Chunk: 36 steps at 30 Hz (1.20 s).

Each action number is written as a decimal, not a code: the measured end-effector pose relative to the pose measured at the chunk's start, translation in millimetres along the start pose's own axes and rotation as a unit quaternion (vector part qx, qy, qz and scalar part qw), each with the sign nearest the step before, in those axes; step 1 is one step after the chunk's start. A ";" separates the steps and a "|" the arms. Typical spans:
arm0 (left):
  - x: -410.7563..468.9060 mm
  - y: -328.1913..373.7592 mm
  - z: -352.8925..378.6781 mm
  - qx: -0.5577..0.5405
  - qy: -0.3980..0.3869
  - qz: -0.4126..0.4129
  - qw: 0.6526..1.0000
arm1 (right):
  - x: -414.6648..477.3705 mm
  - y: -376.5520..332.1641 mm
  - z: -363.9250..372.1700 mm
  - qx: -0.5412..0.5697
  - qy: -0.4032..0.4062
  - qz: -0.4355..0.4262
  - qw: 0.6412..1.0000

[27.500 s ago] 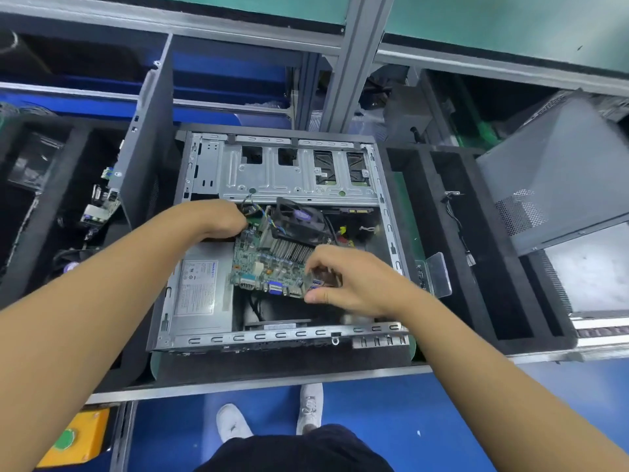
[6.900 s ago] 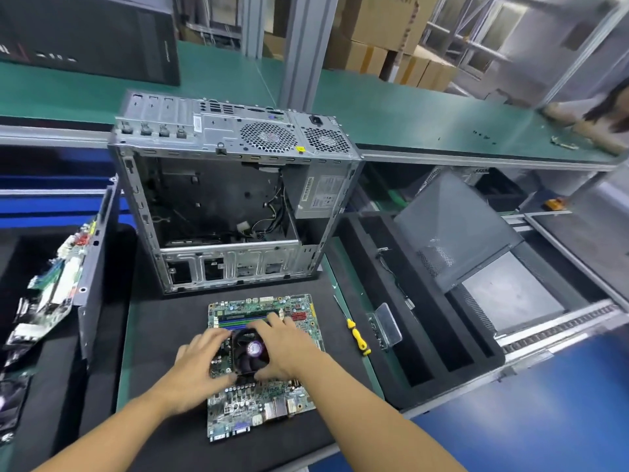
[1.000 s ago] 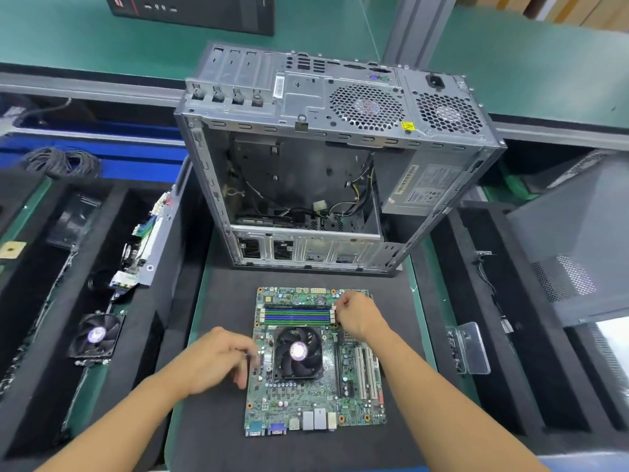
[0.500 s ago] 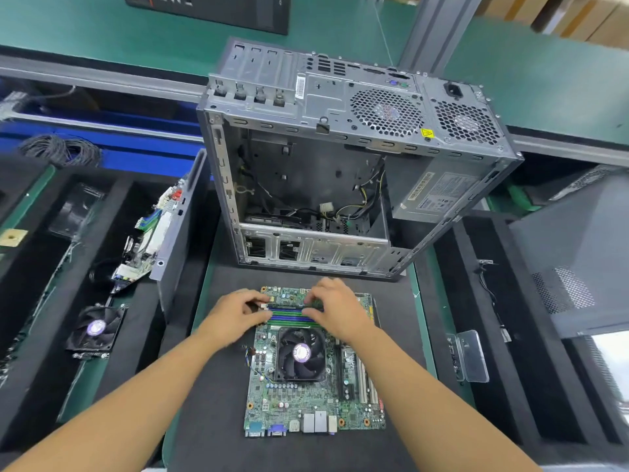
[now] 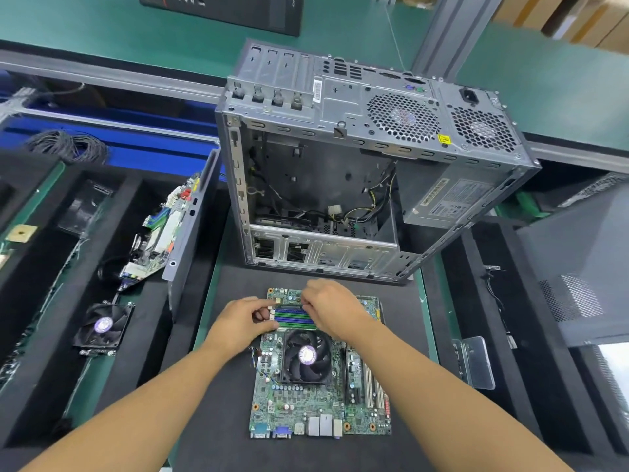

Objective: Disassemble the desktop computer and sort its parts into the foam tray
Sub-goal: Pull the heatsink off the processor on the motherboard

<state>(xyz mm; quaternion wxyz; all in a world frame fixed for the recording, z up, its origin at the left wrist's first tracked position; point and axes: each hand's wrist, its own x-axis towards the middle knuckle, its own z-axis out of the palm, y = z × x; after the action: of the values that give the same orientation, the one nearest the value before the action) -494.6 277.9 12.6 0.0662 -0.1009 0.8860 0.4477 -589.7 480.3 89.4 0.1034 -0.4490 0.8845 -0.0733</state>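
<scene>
Unlatching memory on the motherboard (image 5: 306, 403)
Left hand (image 5: 240, 323) pinches the white latches (image 5: 271, 313); right hand (image 5: 332, 310) curls over the memory slots (image 5: 292, 316), grip hidden. Open both ends, lift straight.

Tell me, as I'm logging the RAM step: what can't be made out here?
Head view:
1. RAM slots: right ends hidden under the right hand, whose grip is hidden too.
2. Left hand: whether it pinches a latch, too small to tell.
3. PSU label: print too small.
4. Black case: cut off by the top edge.
</scene>
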 end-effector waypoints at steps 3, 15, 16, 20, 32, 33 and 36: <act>1.8 2.4 -1.4 -0.008 -0.008 -0.006 1.000 | -2.0 16.7 -20.6 0.041 0.042 0.065 0.996; 27.0 95.5 5.1 0.024 0.002 0.072 0.997 | -77.0 54.0 -20.6 0.349 0.161 0.388 0.838; 30.3 106.4 10.6 0.018 -0.013 0.087 0.996 | -89.6 58.2 -19.3 0.370 0.167 0.416 0.813; 36.7 136.5 36.3 0.022 -0.064 0.104 0.992 | -150.0 85.5 -11.3 0.441 0.218 0.535 0.687; 24.9 130.4 47.8 0.036 -0.059 0.053 0.996 | -160.1 194.7 6.0 0.460 0.204 0.639 0.582; 25.4 128.4 44.5 0.040 -0.052 0.043 0.997 | -154.9 201.4 8.7 0.454 0.197 0.640 0.588; 26.1 118.9 34.1 0.050 -0.033 0.016 0.998 | -143.0 215.1 17.8 0.449 0.191 0.645 0.588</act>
<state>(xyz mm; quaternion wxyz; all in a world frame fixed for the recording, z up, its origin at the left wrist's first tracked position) -547.4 371.1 79.8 0.0930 -0.0688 0.9061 0.4069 -670.6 721.4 41.1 0.1409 0.3669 0.7966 -0.4593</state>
